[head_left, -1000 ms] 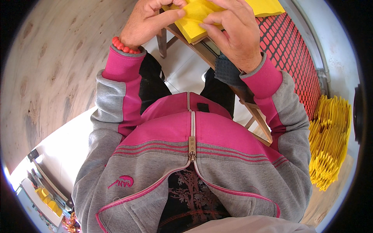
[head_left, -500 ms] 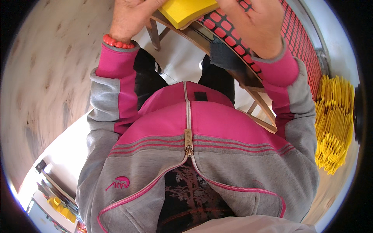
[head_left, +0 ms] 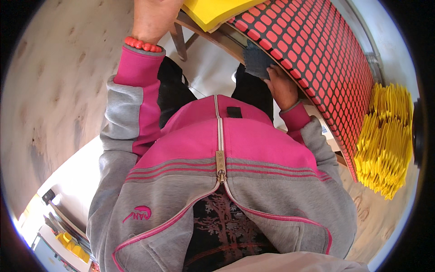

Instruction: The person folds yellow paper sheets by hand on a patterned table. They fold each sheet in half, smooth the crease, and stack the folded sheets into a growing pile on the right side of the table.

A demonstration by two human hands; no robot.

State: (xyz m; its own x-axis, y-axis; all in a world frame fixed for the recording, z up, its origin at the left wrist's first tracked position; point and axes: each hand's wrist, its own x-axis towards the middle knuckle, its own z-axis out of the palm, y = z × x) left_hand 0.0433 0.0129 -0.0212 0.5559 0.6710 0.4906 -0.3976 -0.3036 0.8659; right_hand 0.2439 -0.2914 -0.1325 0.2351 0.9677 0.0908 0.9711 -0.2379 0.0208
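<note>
My left hand (head_left: 156,20), with a red bead bracelet at the wrist, reaches up at the top edge of the view. Its fingers are cut off there, right beside a thick yellow stack of flat sheets (head_left: 210,13). Lower down, my right hand (head_left: 283,88) is under the edge of the red-and-black patterned surface (head_left: 312,50). Its fingers are closed at the lower corner of a dark blue-grey cloth (head_left: 257,61) that hangs beneath this edge. Part of the cloth lies hidden behind the edge and the fingers.
Folded yellow pieces (head_left: 385,140) are piled in a tall heap at the far right. A pale wooden board (head_left: 59,77) spans the left side. Wooden legs (head_left: 179,41) stand below the work surface. Small yellow items (head_left: 72,247) sit at the lower left.
My right hand has come off the yellow stack and moved down under the patterned surface's edge, to the hanging cloth. My left hand stays near the stack, slightly higher.
</note>
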